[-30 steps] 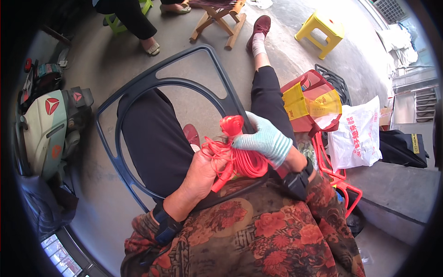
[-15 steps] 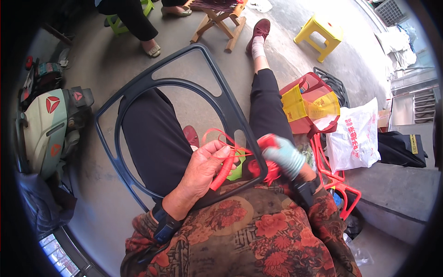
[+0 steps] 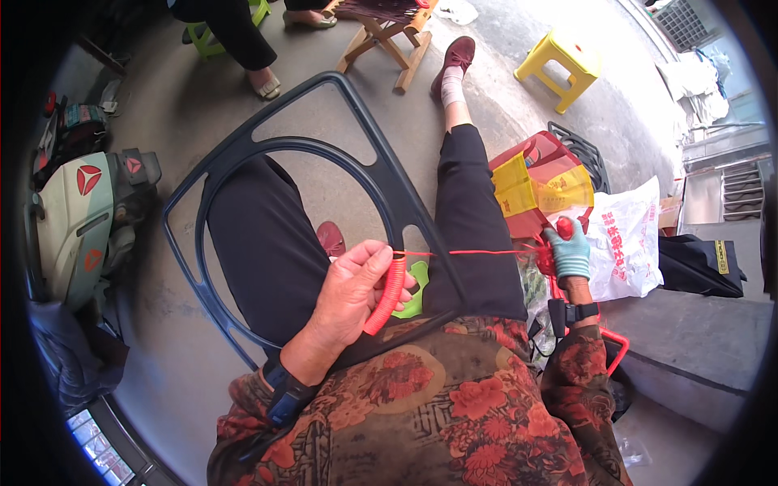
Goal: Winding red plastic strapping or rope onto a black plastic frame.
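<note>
Across my lap lies a dark grey plastic frame (image 3: pixel 381 174) with a round opening. Part of its inner ring is wrapped in tight turns of red cord (image 3: pixel 387 300). My bare left hand (image 3: pixel 348 287) is closed around this wrapped part, thumb and forefinger pinching at its upper end. From there a taut red strand (image 3: pixel 490 252) runs right, across the frame's side bar. My right hand (image 3: pixel 570 255), in a pale blue-green knit glove, grips a bundle of red cord (image 3: pixel 545 259) beyond the frame's right edge. Below the ring shows a bright green piece (image 3: pixel 417 290), partly hidden.
At my right are a red and yellow bag (image 3: pixel 543 182), a white plastic bag (image 3: pixel 628 239) and a concrete ledge (image 3: pixel 689 324). A yellow stool (image 3: pixel 559 69) stands farther off. Ahead are a wooden folding stool (image 3: pixel 389 49) and another person's legs (image 3: pixel 239 36). A scooter (image 3: pixel 81 198) stands left.
My right hand has moved out to the right with the cord bundle, and the loose looped strand is now straight and taut. The left hand keeps its hold; the frame has barely shifted.
</note>
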